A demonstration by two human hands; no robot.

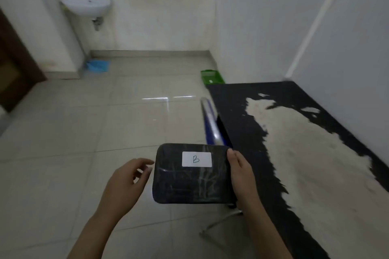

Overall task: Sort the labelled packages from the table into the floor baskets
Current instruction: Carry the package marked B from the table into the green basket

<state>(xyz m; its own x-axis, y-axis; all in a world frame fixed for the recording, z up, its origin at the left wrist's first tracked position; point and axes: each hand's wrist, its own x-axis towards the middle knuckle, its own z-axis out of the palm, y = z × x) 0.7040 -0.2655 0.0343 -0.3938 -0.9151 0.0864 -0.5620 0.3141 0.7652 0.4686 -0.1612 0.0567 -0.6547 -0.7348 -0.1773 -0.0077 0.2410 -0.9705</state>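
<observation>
A black wrapped package with a white label marked "B" hangs over the floor, left of the table's edge. My right hand grips its right side. My left hand floats just left of the package with its fingers spread, holding nothing and not quite touching it. A green basket stands on the floor by the far end of the table, against the right wall; something small and white lies in it. The black table with a worn pale patch runs along the right.
A blue and chrome chair frame stands against the table's left edge, just beyond the package. A wall sink and a blue cloth are at the far left. A brown door is at left. Tiled floor stretches ahead.
</observation>
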